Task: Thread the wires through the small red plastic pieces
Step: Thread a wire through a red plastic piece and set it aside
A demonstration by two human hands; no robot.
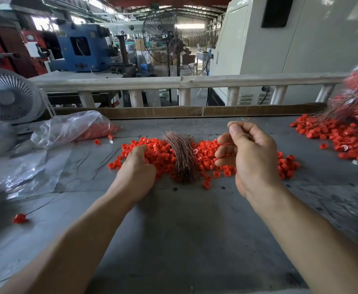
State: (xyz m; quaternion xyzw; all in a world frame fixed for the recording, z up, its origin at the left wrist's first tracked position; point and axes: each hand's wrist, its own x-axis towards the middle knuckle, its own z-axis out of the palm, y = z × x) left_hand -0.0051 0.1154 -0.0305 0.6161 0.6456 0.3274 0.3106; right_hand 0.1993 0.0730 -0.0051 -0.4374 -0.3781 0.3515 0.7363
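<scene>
While the left hand (138,166) digs curled fingers into red pieces (207,155), the wire bundle (183,158) lies upright mid-frame between both grips; the right hand (252,158) pinches a wire.

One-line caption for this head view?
Left hand reaches into red plastic pieces beside wire bundle; right hand pinches something.

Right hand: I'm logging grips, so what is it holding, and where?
The right hand pinches a thin wire between thumb and forefinger; which part of the wire cannot be told.
</scene>
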